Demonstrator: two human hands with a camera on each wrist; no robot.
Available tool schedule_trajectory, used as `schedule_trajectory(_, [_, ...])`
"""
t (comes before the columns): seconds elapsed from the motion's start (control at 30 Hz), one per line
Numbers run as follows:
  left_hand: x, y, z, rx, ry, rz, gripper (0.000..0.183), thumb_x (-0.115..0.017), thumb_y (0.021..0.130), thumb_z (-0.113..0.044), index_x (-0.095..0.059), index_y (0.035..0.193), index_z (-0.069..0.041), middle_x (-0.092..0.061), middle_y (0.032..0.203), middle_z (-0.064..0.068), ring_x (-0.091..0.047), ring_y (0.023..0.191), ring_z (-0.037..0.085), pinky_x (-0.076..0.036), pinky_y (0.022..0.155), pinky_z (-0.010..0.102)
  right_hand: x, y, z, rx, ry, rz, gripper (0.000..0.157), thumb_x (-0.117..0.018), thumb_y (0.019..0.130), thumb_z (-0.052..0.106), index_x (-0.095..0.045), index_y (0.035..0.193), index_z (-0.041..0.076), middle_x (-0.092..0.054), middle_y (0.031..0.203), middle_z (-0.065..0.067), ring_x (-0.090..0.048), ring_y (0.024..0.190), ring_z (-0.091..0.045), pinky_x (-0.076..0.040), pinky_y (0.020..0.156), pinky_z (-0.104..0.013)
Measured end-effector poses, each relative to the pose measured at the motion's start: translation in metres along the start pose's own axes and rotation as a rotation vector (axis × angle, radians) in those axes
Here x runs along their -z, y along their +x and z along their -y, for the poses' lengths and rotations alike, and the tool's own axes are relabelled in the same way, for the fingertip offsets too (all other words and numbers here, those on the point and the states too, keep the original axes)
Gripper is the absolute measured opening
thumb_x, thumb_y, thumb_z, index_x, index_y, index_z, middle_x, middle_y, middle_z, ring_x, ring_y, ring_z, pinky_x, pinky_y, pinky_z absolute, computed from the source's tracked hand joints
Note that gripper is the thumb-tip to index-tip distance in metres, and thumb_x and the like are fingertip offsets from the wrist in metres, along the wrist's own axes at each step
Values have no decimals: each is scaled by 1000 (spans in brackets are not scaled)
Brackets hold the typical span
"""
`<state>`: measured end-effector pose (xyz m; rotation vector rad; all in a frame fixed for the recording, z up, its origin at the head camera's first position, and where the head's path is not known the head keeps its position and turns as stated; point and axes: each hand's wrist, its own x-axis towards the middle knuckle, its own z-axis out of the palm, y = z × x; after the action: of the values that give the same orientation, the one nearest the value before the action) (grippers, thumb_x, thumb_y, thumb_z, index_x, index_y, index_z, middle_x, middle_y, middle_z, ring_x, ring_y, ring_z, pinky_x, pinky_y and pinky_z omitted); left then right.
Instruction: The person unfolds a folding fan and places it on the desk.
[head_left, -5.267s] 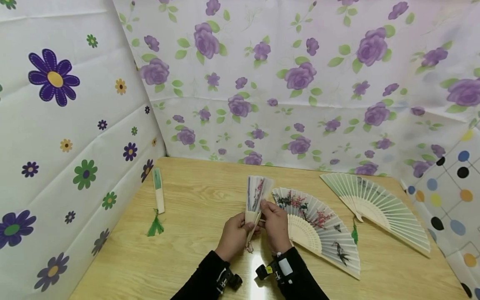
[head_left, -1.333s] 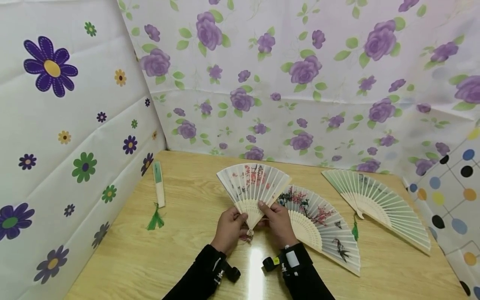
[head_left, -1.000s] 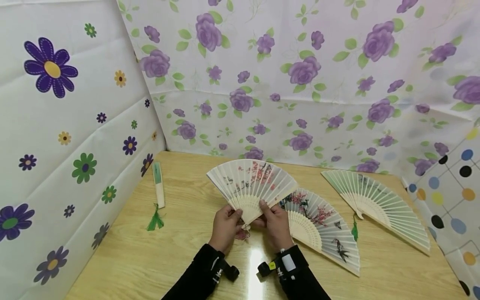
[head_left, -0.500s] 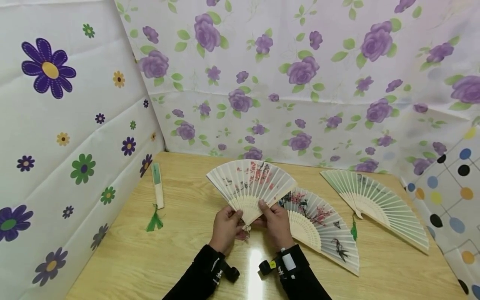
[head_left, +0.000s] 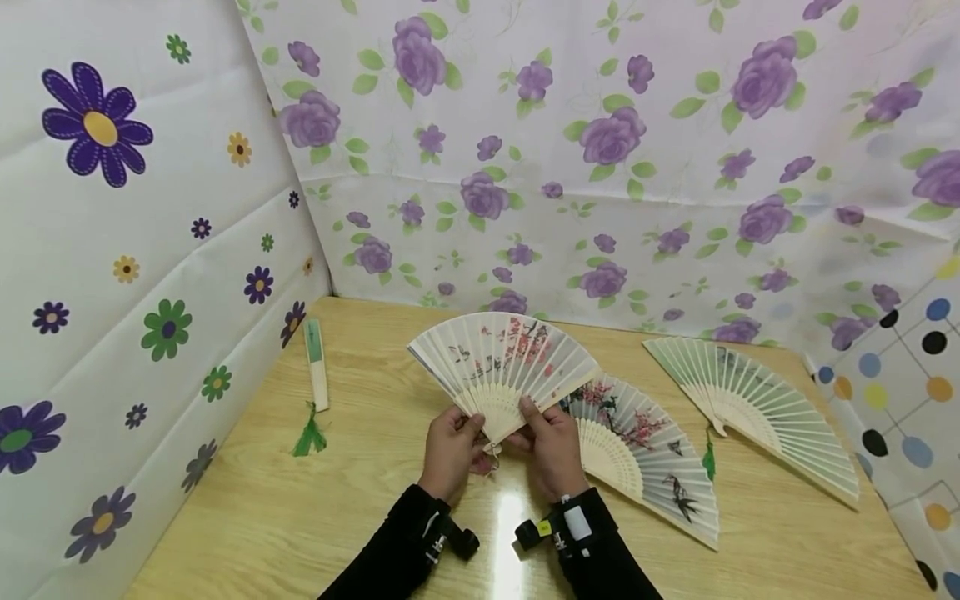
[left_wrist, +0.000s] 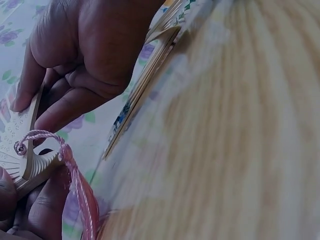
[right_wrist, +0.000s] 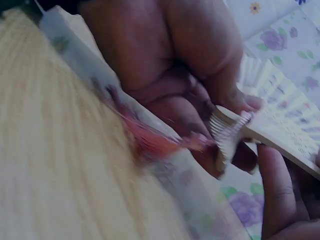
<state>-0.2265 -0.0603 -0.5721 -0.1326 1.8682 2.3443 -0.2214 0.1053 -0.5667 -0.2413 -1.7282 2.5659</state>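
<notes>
Having a folded fan point(head_left: 317, 367) far left; pinching the white fan point(head_left: 502, 362) midair, by its left edge with the left hand point(head_left: 448, 457) and its right with the right hand point(head_left: 557, 457), presumably to hold it spread, partly masking the bird-printed fan point(head_left: 654, 454).

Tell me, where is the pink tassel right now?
In the left wrist view, the pink tassel hangs at lower left from the pivot end of the held fan; in the head view, it shows between the left hand and right hand.
</notes>
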Motion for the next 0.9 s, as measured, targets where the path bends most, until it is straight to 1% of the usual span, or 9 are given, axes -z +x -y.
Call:
schedule_trajectory(0.1, [-1, 0, 0, 5, -20, -7, 30, -58, 119, -6, -66, 142, 11, -77, 103, 14, -74, 71, 12, -65, 61, 25, 1, 0, 0, 0, 1, 0, 29, -67, 118, 23, -80, 116, -2, -85, 95, 0, -84, 79, -10, -72, 79, -29])
schedule_trajectory(0.23, [0, 2, 0, -24, -60, -64, 29, -59, 118, -2, -65, 140, 15, -77, 106, 11, -77, 89, 10, -65, 73, 20, -3, -2, -6, 10, 48, 8, 31, -64, 119, 24, -78, 121, -4, -87, 102, 0, -86, 89, -11, -72, 85, -29])
schedule_trajectory(0.33, [1, 3, -1, -17, -84, -88, 27, -59, 117, 0, -65, 137, 16, -76, 100, 8, -76, 84, 11, -63, 67, 20, -7, -3, -9, 11, 79, 0, 34, -64, 119, 25, -76, 126, -6, -87, 106, 0, -87, 93, -12, -71, 86, -29])
schedule_trajectory(0.47, [2, 3, -2, 6, -105, -61, 26, -58, 117, -2, -64, 136, 15, -74, 94, 6, -74, 73, 12, -64, 56, 27, -7, -2, -8, 0, 74, -9, 35, -67, 118, 25, -77, 128, -7, -87, 103, -2, -87, 89, -13, -72, 84, -29])
schedule_trajectory(0.57, [0, 2, -2, 20, -118, -41, 25, -58, 118, -3, -63, 135, 14, -73, 90, 6, -73, 67, 14, -64, 52, 30, -3, -1, -4, -14, 61, 14, 32, -67, 117, 24, -79, 122, -6, -87, 100, -3, -87, 87, -14, -73, 84, -32])
schedule_trajectory(0.67, [-1, 0, -2, 21, -119, -41, 25, -58, 118, -4, -63, 135, 14, -72, 88, 5, -72, 65, 13, -63, 51, 29, -1, -1, -2, -19, 69, 25, 28, -67, 118, 22, -80, 114, -3, -86, 97, -3, -86, 85, -14, -73, 82, -32])
schedule_trajectory(0.77, [-1, 0, -1, 21, -119, -47, 25, -58, 119, -5, -64, 134, 12, -72, 86, 3, -69, 60, 12, -62, 50, 28, -4, -1, -4, -10, 116, -19, 27, -66, 118, 20, -79, 112, -2, -87, 99, -3, -87, 85, -14, -72, 81, -30])
schedule_trajectory(0.9, [-1, -1, -2, 26, -129, -71, 23, -59, 118, -6, -65, 133, 11, -73, 86, 4, -66, 55, 13, -63, 51, 29, -8, -3, -9, -4, 163, -65, 29, -64, 118, 20, -77, 119, -6, -87, 106, -3, -88, 92, -16, -72, 84, -29])
